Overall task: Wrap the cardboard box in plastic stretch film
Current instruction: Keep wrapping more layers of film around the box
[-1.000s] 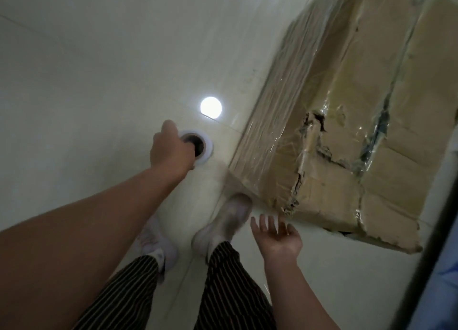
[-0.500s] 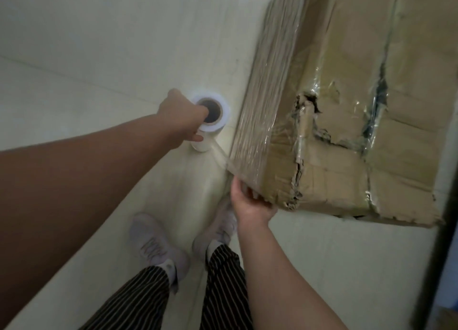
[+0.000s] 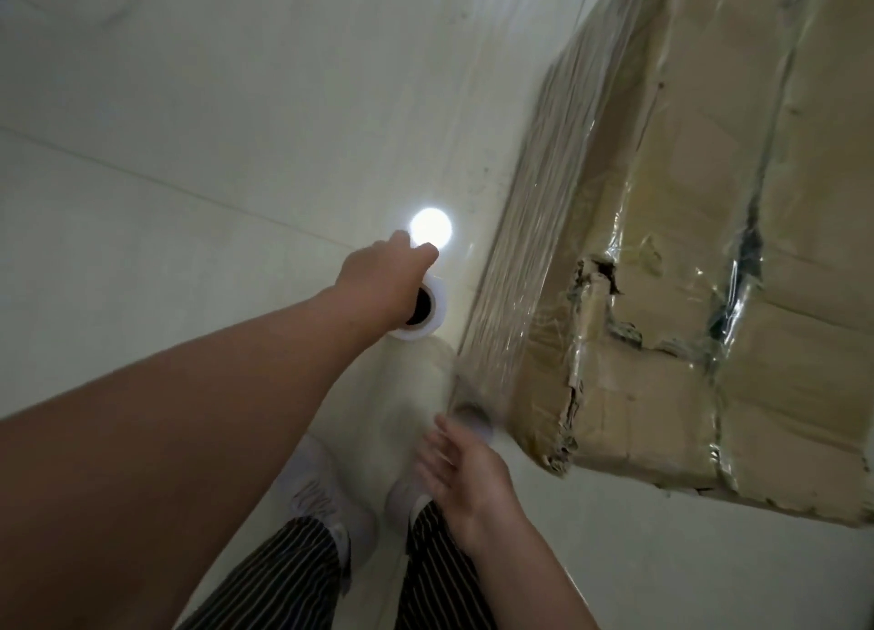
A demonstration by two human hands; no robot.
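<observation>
Grips the upright stretch film roll (image 3: 428, 319) with the left hand (image 3: 378, 274), just left of the cardboard box (image 3: 662, 298); holds the right hand (image 3: 466, 468) slack, empty, nearer the box's near corner.

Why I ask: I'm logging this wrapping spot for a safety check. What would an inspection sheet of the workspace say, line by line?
Surface: pale glossy tiled floor with a bright lamp reflection.
Job's things: cardboard box, torn at its near corner, with film layers over its side and top. A film roll stands upright beside it. A film sheet runs from the roll to the box's near corner.
Clutter: nothing seen.
Hands: left hand grips the roll from above. Right hand has its fingers spread by the box's near corner; whether it touches is blurred.
Cables: nothing seen.
Surroundings: the person's white shoes and striped trousers.
</observation>
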